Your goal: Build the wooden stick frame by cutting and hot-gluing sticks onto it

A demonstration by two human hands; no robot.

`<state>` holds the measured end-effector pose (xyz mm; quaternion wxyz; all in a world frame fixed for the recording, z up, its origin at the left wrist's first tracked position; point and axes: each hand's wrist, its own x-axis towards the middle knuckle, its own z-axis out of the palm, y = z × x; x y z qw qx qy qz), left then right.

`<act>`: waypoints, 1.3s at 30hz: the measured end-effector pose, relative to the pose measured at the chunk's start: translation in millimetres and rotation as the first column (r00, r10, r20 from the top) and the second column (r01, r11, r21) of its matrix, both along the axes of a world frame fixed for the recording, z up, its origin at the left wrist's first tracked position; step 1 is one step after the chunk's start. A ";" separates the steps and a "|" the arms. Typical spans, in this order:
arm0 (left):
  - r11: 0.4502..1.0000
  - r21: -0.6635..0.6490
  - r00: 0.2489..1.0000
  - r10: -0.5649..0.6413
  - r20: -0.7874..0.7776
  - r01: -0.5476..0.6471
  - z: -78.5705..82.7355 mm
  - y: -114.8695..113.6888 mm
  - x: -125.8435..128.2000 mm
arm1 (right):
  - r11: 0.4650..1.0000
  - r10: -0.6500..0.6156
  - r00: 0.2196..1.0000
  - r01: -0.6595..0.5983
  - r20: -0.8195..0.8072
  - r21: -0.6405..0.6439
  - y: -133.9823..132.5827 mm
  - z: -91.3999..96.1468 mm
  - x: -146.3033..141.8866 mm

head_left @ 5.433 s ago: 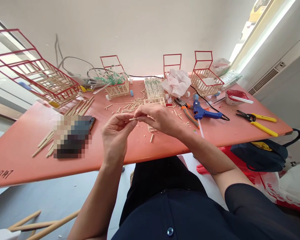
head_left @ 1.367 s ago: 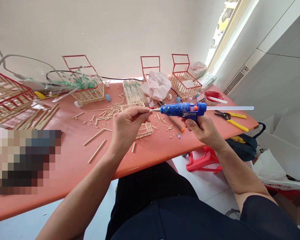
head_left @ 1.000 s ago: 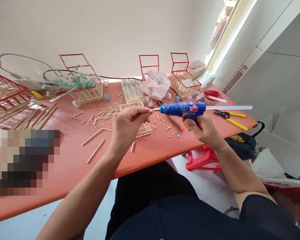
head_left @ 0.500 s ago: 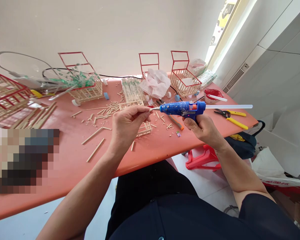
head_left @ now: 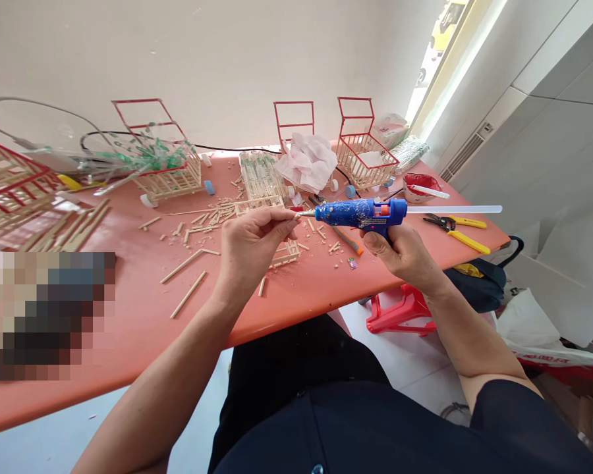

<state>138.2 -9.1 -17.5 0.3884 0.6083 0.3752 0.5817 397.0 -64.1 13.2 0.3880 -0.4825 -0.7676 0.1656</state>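
My right hand (head_left: 398,253) is wrapped around the handle of a blue hot glue gun (head_left: 348,212), with a long clear glue stick (head_left: 454,209) poking out of its back. The gun lies level and its nozzle points left. At the nozzle tip, my left hand (head_left: 257,243) pinches a tiny pale piece (head_left: 297,216), probably wood; its shape is mostly hidden by the fingers. Below and behind the left hand, a small frame of wooden sticks (head_left: 287,253) rests on the pink table (head_left: 306,295), partly covered by that hand.
Loose sticks (head_left: 188,295) and cut bits lie left of my hands. Small wooden carts with red trim, one (head_left: 368,161) at the back right, line the wall. Yellow-handled pliers (head_left: 457,232), a red-stained cup (head_left: 420,187) and an orange-handled tool (head_left: 350,241) lie nearby. A red stool (head_left: 400,313) stands below.
Almost nothing differs. Both hands, the glue gun and the small piece hold nearly the same place, while the view has shifted very slightly.
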 end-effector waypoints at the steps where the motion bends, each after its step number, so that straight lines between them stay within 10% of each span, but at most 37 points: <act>1: 1.000 0.008 1.000 0.000 -0.009 0.000 -0.6 -0.1 -0.4 | 1.000 -0.002 1.000 0.002 0.002 -0.002 -0.1 0.2 0.2; 39: 0.999 0.043 0.984 -0.005 -0.176 0.013 6.6 -6.6 -1.4 | 1.000 -0.009 1.000 0.009 0.002 0.000 0.7 0.7 1.9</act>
